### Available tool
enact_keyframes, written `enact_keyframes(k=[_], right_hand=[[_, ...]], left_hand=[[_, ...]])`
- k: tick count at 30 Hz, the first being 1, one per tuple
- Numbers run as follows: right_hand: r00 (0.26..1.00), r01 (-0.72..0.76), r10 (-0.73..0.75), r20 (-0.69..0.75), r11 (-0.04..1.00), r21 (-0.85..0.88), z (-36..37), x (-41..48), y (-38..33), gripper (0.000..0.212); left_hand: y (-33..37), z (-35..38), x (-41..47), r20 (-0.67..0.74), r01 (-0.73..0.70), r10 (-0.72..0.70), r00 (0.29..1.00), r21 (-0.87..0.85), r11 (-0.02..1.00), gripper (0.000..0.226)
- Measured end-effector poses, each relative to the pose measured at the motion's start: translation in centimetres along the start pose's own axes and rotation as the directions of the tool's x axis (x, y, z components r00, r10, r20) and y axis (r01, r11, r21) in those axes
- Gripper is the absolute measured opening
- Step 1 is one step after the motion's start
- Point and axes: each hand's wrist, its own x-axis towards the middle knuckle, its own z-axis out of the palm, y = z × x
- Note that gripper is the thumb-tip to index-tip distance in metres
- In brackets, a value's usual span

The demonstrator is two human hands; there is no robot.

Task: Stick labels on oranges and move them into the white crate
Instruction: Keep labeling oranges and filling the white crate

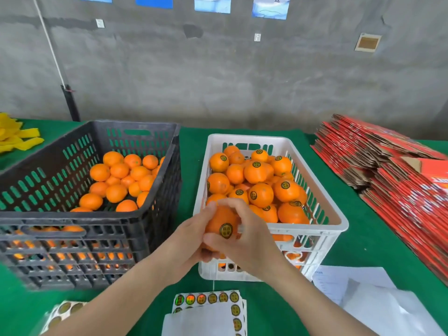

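Held one orange (218,220), bearing a round black-and-gold label (226,230) with print too small to read, between left hand (190,240) and right hand (249,243), both curled round it, just above white crate's (244,137) near rim on green bench (363,238).

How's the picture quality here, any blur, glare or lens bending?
Head view: wide-angle lens bows the black crate; red cartons smear toward the right edge; rainbow glare on the label sheet; left hand, right hand and the orange are evenly lit.
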Motion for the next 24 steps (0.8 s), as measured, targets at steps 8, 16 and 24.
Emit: enact_keyframes(k=[8, 16, 24], right_hand=[[0.924, -0.381, 0.343, -0.169, 0.802, -0.460, -8.0, 5.8, 7.2, 0.056], [0.837, -0.371, 0.538, 0.100, 0.692, -0.620, -7.4, 7.4, 10.5, 0.023], [0.901, 0.088, -0.296, -0.317, 0.841, -0.534, -3.4, 2.4, 6.7, 0.020]], left_hand=[[-0.5, -0.5, 0.1, -0.239, -0.019, 0.020, 0.971, 0.007, 1.000, 0.060], [-2.1, -1.1, -0.7, -0.359, 0.022, -0.025, 0.933, -0.012, 1.000, 0.049], [-5.3, -2.4, -1.0, -0.386, 0.159, -0.143, 0.911, 0.009, 0.987, 0.031]])
